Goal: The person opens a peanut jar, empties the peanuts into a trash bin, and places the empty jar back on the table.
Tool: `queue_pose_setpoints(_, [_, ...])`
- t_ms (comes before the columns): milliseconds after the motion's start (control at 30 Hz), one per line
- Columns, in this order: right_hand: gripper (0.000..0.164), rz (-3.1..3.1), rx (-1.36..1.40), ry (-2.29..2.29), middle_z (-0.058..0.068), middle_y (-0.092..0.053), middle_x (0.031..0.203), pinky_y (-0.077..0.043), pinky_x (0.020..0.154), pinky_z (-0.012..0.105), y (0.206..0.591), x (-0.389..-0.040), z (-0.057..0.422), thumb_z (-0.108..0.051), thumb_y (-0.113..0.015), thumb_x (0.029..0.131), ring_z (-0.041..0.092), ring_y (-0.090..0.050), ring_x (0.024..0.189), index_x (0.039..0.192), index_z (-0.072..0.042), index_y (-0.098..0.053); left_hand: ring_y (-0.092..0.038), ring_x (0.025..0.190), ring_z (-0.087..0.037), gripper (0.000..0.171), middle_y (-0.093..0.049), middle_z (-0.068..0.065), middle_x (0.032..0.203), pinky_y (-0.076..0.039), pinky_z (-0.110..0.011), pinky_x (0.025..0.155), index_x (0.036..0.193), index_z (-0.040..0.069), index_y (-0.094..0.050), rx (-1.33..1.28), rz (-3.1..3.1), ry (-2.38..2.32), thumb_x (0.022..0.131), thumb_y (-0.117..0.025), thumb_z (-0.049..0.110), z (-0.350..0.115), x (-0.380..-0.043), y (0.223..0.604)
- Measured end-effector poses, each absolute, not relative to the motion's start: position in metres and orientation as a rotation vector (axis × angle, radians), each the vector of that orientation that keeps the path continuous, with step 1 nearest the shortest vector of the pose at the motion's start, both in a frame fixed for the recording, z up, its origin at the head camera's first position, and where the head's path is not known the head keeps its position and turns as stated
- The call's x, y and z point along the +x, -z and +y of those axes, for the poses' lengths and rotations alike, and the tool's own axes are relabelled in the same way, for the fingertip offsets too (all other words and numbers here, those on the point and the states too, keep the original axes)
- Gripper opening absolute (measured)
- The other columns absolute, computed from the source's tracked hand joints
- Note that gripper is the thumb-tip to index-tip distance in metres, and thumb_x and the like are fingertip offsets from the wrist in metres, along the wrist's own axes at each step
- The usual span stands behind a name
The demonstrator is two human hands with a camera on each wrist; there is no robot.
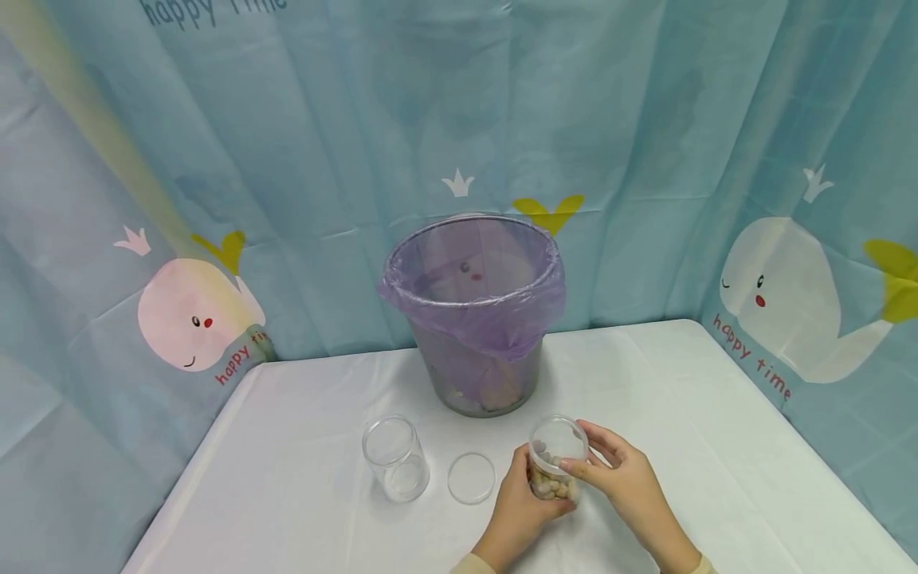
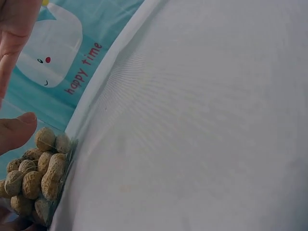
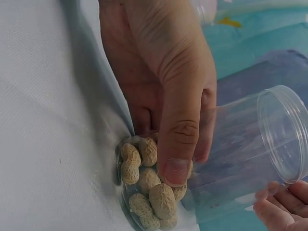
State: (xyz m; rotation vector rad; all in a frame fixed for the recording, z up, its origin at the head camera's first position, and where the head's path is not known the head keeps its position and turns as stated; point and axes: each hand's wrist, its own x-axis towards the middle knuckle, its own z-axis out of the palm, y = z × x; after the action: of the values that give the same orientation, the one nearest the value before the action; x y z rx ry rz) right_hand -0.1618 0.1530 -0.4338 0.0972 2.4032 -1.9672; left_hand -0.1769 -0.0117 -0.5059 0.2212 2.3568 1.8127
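A clear plastic jar [image 1: 559, 446] with a layer of unshelled peanuts [image 3: 161, 197] in its lower part stands upright on the table. My left hand [image 1: 527, 506] grips it low down, the thumb lying across the front of the wall in the right wrist view. Higher up, my right hand [image 1: 624, 482] holds the jar near its rim between thumb and fingers. The mouth looks uncovered. To the left lies a clear round lid [image 1: 471, 478], flat on the cloth. In the left wrist view only the peanut-filled end shows, at the lower left edge.
A second clear jar [image 1: 397, 462], with nothing visible inside, stands left of the lid. Behind them is a bin [image 1: 476, 359] lined with a purple bag. White cloth covers the table [image 1: 287, 454]; a blue printed curtain [image 1: 344, 119] hangs at the back and sides.
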Motion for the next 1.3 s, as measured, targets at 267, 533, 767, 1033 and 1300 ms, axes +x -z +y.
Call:
queue_pose_setpoints(267, [0.064,2.382,0.055,2.010,0.010,-0.048,0.151,-0.046,0.108,0.026,0.426,-0.162,0.147,-0.024,-0.080,0.084,0.029,-0.042,0.144,0.140,-0.007,-0.053,-0.054,0.128,-0.032,0.084,-0.058,-0.008,0.136,-0.039,-0.063,0.113,0.140,0.011,-0.044,0.245,2.420,-1.808,0.071,-0.090,0.021,-0.022,-0.177,0.495])
queue_pose_setpoints(533, [0.063,2.385,-0.053,2.003,0.011,-0.048,0.151,-0.044,0.112,0.035,0.419,-0.165,0.138,-0.020,-0.080,0.085,0.032,-0.042,0.144,0.141,-0.007,-0.053,-0.048,0.135,-0.040,0.085,-0.058,-0.011,0.138,-0.033,-0.066,0.115,0.140,0.005,-0.044,0.265,2.481,-1.788,0.071,-0.090,0.020,-0.038,-0.178,0.481])
queue_pose_setpoints(767, [0.067,2.370,-0.102,2.018,0.011,-0.049,0.150,-0.045,0.111,0.034,0.417,-0.169,0.130,-0.019,-0.081,0.083,0.033,-0.044,0.143,0.141,-0.006,-0.051,-0.044,0.139,-0.040,0.082,-0.055,-0.008,0.143,-0.031,-0.067,0.116,0.140,0.012,-0.047,0.277,2.505,-1.787,0.071,-0.090,0.020,-0.050,-0.181,0.474])
queue_pose_setpoints(1033, [0.069,2.368,-0.119,2.045,0.013,-0.047,0.151,-0.044,0.111,0.035,0.412,-0.173,0.124,-0.018,-0.081,0.082,0.034,-0.044,0.142,0.142,-0.004,-0.050,-0.045,0.138,-0.041,0.082,-0.055,-0.009,0.143,-0.032,-0.065,0.116,0.141,0.009,-0.047,0.363,2.561,-1.793,0.071,-0.089,0.022,-0.060,-0.182,0.470])
queue_pose_setpoints(1300, [0.066,2.331,-0.148,2.107,0.014,-0.044,0.153,-0.043,0.112,0.037,0.409,-0.175,0.118,-0.015,-0.079,0.084,0.034,-0.041,0.144,0.142,-0.003,-0.050,-0.052,0.132,-0.033,0.085,-0.057,-0.008,0.140,-0.039,-0.058,0.115,0.142,0.008,-0.046,0.372,2.621,-1.738,0.071,-0.089,0.024,-0.068,-0.179,0.460])
